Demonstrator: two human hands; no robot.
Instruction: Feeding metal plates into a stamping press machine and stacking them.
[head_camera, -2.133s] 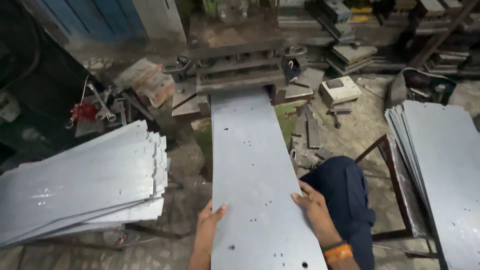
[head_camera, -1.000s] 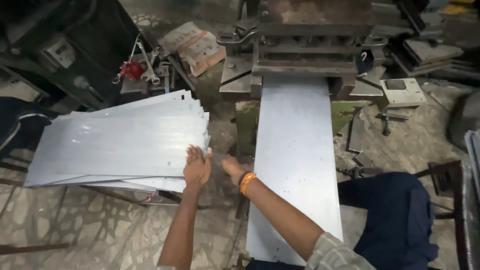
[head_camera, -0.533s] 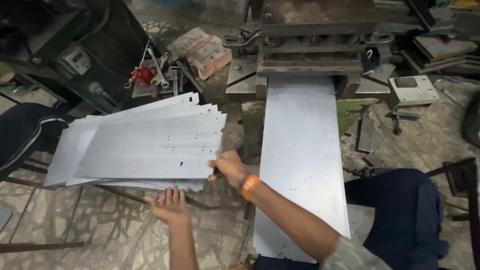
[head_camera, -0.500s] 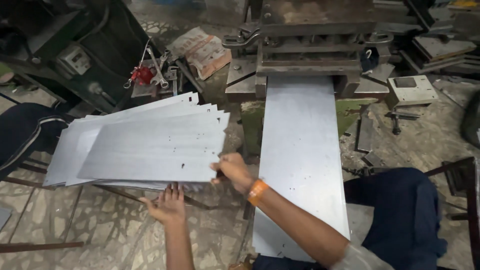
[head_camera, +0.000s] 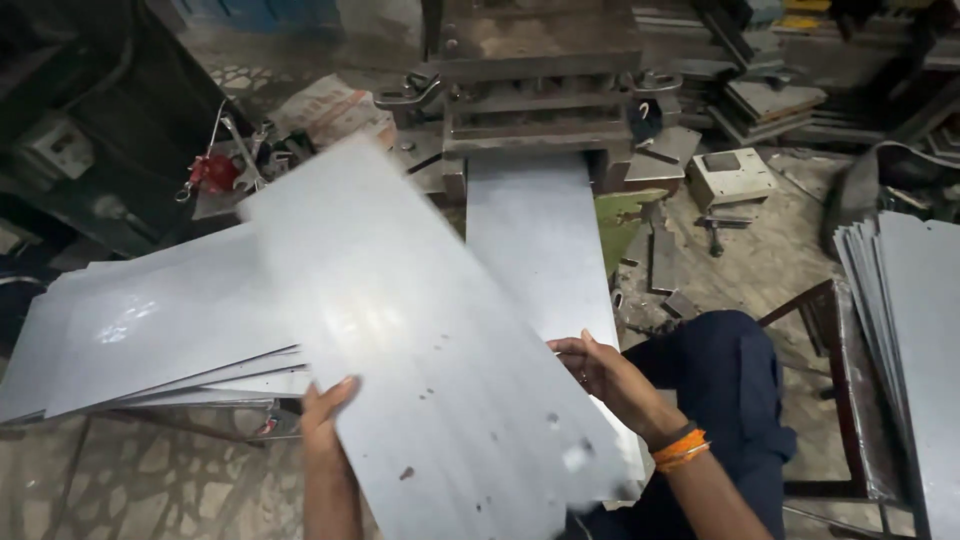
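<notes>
A long grey metal sheet (head_camera: 420, 340) with small punched holes is lifted off the stack and tilted across the middle of the view, blurred. My left hand (head_camera: 322, 412) grips its near left edge. My right hand (head_camera: 598, 368), with orange bands at the wrist, holds its right edge. On the left lies the stack of like sheets (head_camera: 150, 330). Another sheet (head_camera: 535, 235) lies flat on the bed of the dark press machine (head_camera: 540, 80) ahead.
A second pile of sheets (head_camera: 905, 330) rests on a metal frame at the right. My knee in dark blue trousers (head_camera: 730, 380) is beside it. Scrap metal, a small white box (head_camera: 733, 177) and a red tool (head_camera: 210, 172) litter the floor.
Both hands took a sheet from the left stack and swung it up and rightward toward the press. My view turned right, and the right-hand pile came into sight.
</notes>
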